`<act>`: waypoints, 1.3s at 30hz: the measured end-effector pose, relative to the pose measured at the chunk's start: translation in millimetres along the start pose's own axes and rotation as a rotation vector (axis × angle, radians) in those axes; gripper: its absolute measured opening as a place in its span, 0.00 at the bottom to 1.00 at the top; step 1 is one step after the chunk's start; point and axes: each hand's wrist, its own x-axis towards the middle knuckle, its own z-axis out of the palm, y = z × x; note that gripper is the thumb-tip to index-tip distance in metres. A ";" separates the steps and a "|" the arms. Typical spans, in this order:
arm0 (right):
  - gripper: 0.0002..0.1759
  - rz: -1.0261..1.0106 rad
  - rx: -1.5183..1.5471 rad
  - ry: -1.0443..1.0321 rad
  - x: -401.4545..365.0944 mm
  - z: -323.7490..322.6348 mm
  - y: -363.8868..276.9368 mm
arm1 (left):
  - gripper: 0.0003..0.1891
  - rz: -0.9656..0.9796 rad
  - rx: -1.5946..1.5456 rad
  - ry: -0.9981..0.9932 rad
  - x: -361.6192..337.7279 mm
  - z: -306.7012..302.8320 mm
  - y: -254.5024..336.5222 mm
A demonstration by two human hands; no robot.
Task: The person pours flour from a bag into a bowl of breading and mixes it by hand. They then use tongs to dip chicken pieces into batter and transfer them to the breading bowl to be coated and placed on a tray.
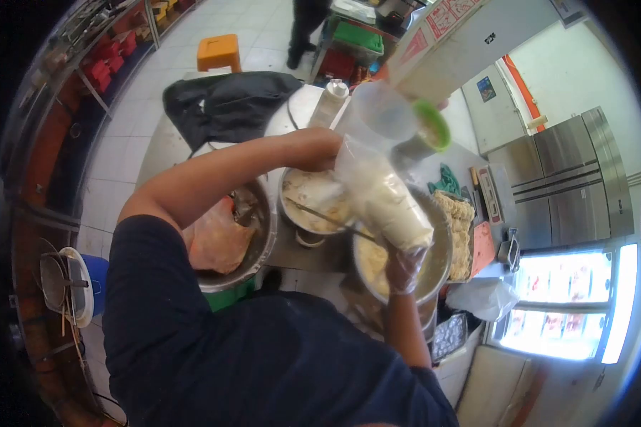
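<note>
At ctr-right, R hand (403,269) grasped the clear plastic bag of cream-coloured mix (392,208) low, best kept steady; L hand (322,147) grip: can't tell.

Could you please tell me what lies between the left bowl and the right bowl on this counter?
A pot of pale food sits between the left bowl and the right bowl, with a dark stick slanting over it, as the head view shows.

My right hand's (400,269) grip sits over a large bowl (447,260). Left of it I see a pot (310,239), then a basin (273,245); rightward, a cutting board (483,245), then a display fridge (563,302).
</note>
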 end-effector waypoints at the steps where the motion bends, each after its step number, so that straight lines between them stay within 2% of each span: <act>1: 0.22 -0.001 -0.146 -0.011 0.0 -0.5 -3.1 | 0.09 0.006 -0.008 0.027 -1.8 1.2 -0.1; 2: 0.25 -0.004 -0.290 -0.022 3.9 0.4 -11.7 | 0.08 0.012 -0.014 0.056 -3.5 1.1 -0.4; 3: 0.25 -0.009 -0.291 -0.014 11.7 1.0 -27.3 | 0.08 0.018 -0.007 0.057 -6.4 -2.8 3.6; 5: 0.31 0.183 -0.248 -0.129 30.5 3.9 -55.1 | 0.04 0.042 0.003 0.165 -9.1 -15.2 13.2; 6: 0.31 0.170 -0.247 -0.118 28.2 9.8 -49.4 | 0.04 0.051 0.016 0.171 -7.5 -23.8 20.2; 7: 0.28 0.297 0.307 -0.015 20.5 16.4 -37.2 | 0.03 0.066 0.011 0.184 -5.6 -32.5 27.4; 9: 0.26 0.394 0.868 0.075 19.1 15.7 -37.8 | 0.02 0.084 0.019 0.208 0.6 -45.4 38.9; 11: 0.27 -0.216 -0.532 -0.186 17.8 7.2 -43.5 | 0.03 0.151 0.067 0.270 11.2 -57.3 50.9; 14: 0.32 0.313 0.207 -0.157 -2.5 10.2 23.8 | 0.04 0.173 0.136 0.279 27.2 -79.4 70.2; 15: 0.34 0.367 0.337 -0.145 0.9 13.2 25.7 | 0.04 0.191 0.144 0.275 28.4 -94.3 88.5; 16: 0.36 0.422 0.465 -0.126 4.3 16.1 27.4 | 0.05 0.319 0.248 0.347 26.8 -109.6 107.0; 17: 0.38 0.477 0.680 -0.124 8.4 19.5 10.9 | 0.05 0.263 0.299 0.299 29.0 -119.6 118.8; 19: 0.40 0.515 0.909 -0.131 21.4 25.7 -28.9 | 0.05 0.206 0.316 0.265 35.6 -125.2 125.9; 21: 0.45 0.663 1.545 -0.136 30.9 28.8 -65.1 | 0.04 0.231 0.386 0.299 45.5 -125.2 128.1; 25: 0.45 0.757 1.540 -0.129 35.8 36.7 -70.7 | 0.02 0.316 0.481 0.342 53.2 -129.6 137.2; 27: 0.44 0.815 1.487 -0.149 34.3 40.4 -64.4 | 0.04 0.309 0.540 0.280 52.7 -132.8 145.6; 31: 0.42 0.768 1.373 -0.034 26.5 44.0 -53.4 | 0.06 0.365 0.571 0.354 35.9 -135.2 168.0; 33: 0.40 0.650 1.248 0.088 27.9 39.1 -62.3 | 0.07 0.393 0.552 0.421 27.9 -140.6 182.0; 35: 0.40 0.576 1.204 0.108 31.6 32.3 -78.7 | 0.07 0.415 0.575 0.430 29.9 -139.0 181.9; 37: 0.40 0.511 1.153 0.122 41.7 27.3 -82.5 | 0.06 0.466 0.616 0.539 30.6 -138.3 185.3; 39: 0.36 0.403 0.862 -0.130 55.0 19.8 -75.9 | 0.06 0.444 0.627 0.518 29.9 -133.7 191.9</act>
